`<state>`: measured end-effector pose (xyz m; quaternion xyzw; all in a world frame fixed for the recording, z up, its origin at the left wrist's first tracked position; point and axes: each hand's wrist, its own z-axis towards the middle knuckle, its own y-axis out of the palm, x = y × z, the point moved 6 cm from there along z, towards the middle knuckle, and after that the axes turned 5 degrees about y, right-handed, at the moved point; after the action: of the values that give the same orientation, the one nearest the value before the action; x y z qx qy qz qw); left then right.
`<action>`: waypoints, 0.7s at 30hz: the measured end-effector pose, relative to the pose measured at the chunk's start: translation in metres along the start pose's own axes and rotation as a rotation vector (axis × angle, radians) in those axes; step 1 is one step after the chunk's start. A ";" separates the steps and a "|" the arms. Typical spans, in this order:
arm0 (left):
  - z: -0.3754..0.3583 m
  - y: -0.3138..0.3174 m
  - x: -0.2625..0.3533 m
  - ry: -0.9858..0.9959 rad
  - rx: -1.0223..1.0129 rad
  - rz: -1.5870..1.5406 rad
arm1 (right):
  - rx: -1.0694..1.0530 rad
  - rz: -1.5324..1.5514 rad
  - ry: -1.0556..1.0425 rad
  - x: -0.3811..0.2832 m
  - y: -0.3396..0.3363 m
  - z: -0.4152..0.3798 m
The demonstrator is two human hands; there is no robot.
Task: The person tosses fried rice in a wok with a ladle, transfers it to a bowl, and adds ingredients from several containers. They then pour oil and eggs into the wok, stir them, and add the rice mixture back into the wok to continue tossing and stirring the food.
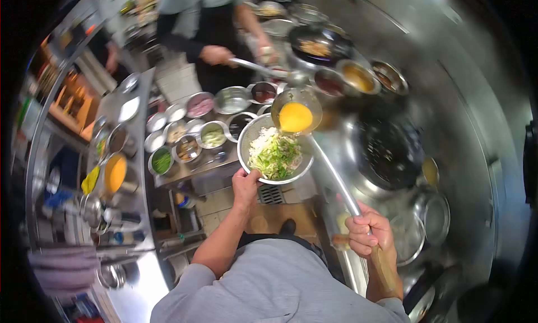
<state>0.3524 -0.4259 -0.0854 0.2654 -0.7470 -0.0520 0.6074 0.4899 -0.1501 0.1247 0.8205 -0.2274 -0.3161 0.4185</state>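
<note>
My left hand (245, 187) grips the near rim of a metal bowl (242, 155), thumb over the edge. Inside lie chopped green vegetables (274, 155) with pale shreds beneath them. My right hand (370, 229) is wrapped around the long handle of a ladle (342, 186), near its wooden end. The ladle's round head overlaps the bowl's far rim in this view and holds a yellow liquid (295, 117) that looks like beaten egg. A dark wok (389, 146) sits on the range to the right of the bowl.
Several small ingredient bowls (189, 149) crowd the counter at left. Across from me a person (216, 48) in a dark apron holds another ladle (258, 67) near a second wok (319, 45). A pot of orange liquid (116, 173) stands on the far-left shelf. Strainers (407, 239) lie at lower right.
</note>
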 end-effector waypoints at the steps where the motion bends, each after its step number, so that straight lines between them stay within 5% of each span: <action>1: -0.004 0.032 -0.006 -0.039 -0.039 -0.012 | 0.039 0.018 -0.067 -0.012 -0.014 -0.017; 9: -0.007 0.194 -0.097 -0.176 -0.252 -0.002 | 0.222 0.190 -0.439 -0.093 -0.114 -0.097; 21: 0.004 0.218 -0.090 -0.108 -0.236 0.099 | 0.444 0.257 -0.473 -0.167 -0.295 -0.078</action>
<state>0.2866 -0.1993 -0.0783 0.1518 -0.7795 -0.1234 0.5951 0.4610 0.1603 -0.0302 0.7603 -0.4827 -0.3852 0.2017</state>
